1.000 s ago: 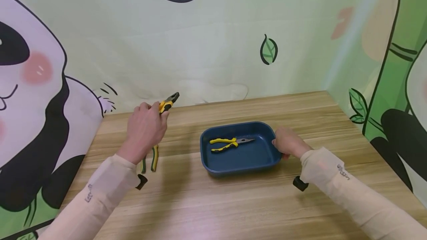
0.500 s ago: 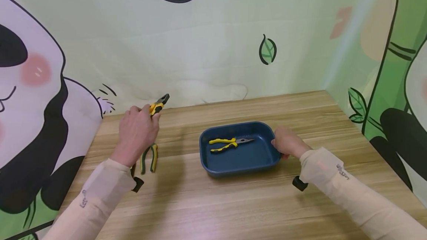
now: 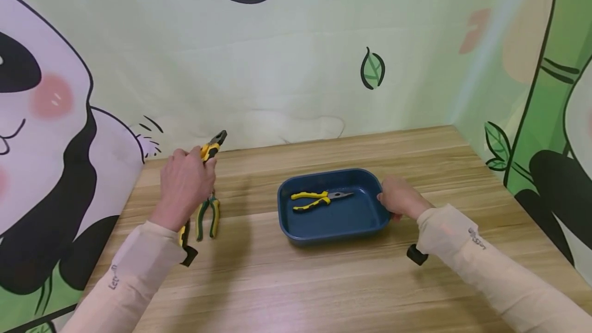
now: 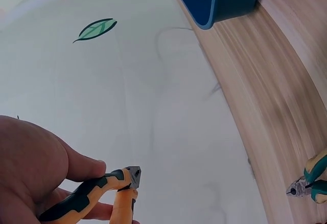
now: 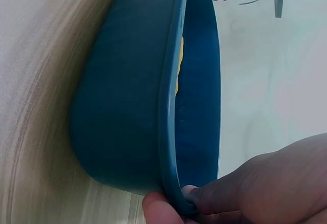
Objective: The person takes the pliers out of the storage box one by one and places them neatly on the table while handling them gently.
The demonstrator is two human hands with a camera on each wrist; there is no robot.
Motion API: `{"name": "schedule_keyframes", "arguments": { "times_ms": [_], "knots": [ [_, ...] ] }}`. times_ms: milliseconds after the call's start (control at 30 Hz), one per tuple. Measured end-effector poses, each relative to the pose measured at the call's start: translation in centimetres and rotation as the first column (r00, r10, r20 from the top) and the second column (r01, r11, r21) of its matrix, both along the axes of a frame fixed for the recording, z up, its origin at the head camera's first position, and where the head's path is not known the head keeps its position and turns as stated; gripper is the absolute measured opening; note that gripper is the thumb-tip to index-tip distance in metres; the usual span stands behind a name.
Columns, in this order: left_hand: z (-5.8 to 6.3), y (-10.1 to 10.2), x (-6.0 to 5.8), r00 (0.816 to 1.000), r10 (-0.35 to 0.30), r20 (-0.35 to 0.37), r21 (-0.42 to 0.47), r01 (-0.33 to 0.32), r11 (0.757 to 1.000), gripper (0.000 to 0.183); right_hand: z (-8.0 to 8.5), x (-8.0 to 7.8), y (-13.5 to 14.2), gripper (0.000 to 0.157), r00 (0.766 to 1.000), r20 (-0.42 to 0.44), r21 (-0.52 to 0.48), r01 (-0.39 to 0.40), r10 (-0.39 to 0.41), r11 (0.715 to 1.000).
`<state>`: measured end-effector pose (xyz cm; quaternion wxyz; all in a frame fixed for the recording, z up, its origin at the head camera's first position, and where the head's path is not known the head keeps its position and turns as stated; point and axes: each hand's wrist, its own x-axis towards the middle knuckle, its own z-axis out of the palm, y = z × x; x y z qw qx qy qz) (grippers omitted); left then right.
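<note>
My left hand grips yellow-and-black combination pliers above the left side of the table, their metal nose pointing up and to the right. In the left wrist view thumb and fingers wrap the handles of these pliers. Below that hand lie green-and-yellow pliers on the wood, handles toward me. Another yellow-and-black handle shows partly behind the left wrist. My right hand pinches the right rim of a blue rectangular tray. Yellow-handled long-nose pliers lie inside it, nose to the right.
The wooden table ends at the back against a pale green wall cloth printed with leaves. Printed pandas and bamboo cover the sides. Each wrist wears a small black camera, such as the one under the right cuff.
My left hand has moved left and slightly down with the combination pliers, uncovering more of the green-and-yellow pliers. The right hand and the tray have stayed in place.
</note>
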<state>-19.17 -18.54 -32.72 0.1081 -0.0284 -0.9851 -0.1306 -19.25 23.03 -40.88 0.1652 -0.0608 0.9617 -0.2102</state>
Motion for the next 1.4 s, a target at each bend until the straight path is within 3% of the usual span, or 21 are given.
{"name": "schedule_keyframes", "arguments": {
  "times_ms": [500, 867, 1400],
  "knots": [
    [0.1, -0.2, 0.0, 0.998, 0.047, 0.042, 0.047, -0.049, 0.998, 0.04, 0.0, -0.1, 0.1, 0.025, 1.0, -0.003, -0.01, -0.003, 0.003, 1.0],
    [-0.8, -0.2, 0.1, 0.993, 0.094, 0.075, 0.116, -0.102, 0.988, 0.043, 0.1, -0.1, 0.0, 0.026, 1.0, -0.006, -0.013, 0.002, -0.002, 1.0],
    [-1.4, 0.0, -0.1, 0.98, 0.143, 0.135, 0.166, -0.165, 0.972, 0.056, 0.0, 0.0, 0.0, 0.025, 1.0, 0.0, -0.015, 0.008, -0.008, 1.0]
  ]
}}
